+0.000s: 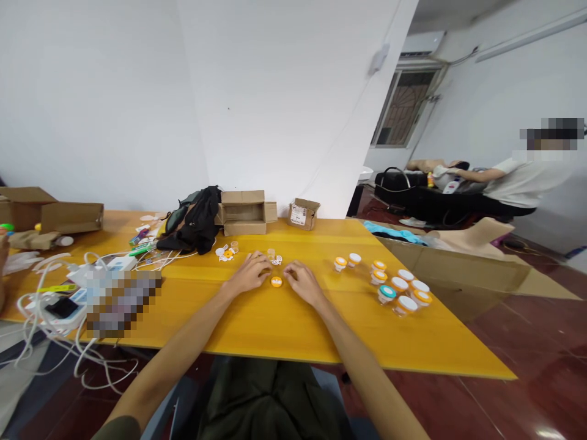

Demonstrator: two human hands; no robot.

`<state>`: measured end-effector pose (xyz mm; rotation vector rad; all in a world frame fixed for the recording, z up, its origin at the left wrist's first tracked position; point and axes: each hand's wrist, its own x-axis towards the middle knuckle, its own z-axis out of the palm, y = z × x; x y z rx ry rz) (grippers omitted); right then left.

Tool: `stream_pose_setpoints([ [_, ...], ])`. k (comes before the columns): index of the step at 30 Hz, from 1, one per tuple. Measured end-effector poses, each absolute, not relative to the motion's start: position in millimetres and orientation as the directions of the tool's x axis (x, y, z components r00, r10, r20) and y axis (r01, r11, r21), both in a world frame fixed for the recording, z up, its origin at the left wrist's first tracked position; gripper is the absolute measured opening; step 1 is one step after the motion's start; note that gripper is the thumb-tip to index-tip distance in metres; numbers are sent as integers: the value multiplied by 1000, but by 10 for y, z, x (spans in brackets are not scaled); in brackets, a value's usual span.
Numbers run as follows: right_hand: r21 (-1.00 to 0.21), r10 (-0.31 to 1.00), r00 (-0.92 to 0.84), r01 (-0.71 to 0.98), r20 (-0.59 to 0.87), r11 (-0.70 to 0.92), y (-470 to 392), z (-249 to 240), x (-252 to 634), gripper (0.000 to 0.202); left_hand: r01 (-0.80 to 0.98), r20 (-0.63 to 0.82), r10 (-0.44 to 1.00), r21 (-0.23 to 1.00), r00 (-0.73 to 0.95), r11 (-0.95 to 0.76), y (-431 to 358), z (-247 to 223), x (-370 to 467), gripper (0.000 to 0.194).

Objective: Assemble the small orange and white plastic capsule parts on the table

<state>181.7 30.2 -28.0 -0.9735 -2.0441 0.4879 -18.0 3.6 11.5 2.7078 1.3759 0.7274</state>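
Whether anything is gripped by the left hand [250, 273] or the right hand [303, 285] cannot be told; the fingers of both are curled, and their tips are too small to be made out. Between the hands, an orange disc [276, 282] is seen lying on the tabletop [293, 333], well in from the near edge. Small white pieces [277, 261] are placed just beyond it, toward the far edge. Lidded jars [399, 283] are grouped near the right edge; an open cardboard box [244, 228] is set by the far edge.
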Motion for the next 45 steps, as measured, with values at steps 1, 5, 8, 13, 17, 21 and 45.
stream_pose_setpoints([
  [1,-620,775,-393,464,496,632,302,-281,1816,17,767,393,766,199,508,-610,35,110,-178,16],
  [5,-619,769,-418,458,483,638,292,-278,1814,17,786,395,758,126,520,-605,31,103,-169,22],
  [8,-615,767,-429,460,477,640,291,-275,1821,16,789,383,745,61,546,-611,39,99,-165,23],
  [13,-610,760,-451,458,467,647,303,-279,1833,16,787,374,723,-31,581,-616,54,80,-162,22],
  [17,-608,760,-452,460,466,647,300,-274,1830,16,783,375,712,-61,593,-620,54,81,-154,22],
  [21,-615,759,-462,451,459,646,290,-265,1826,15,787,356,727,-39,587,-616,48,90,-136,24],
  [45,-593,692,-568,392,446,704,269,-276,1812,14,635,393,762,423,515,-647,10,129,-62,17],
])
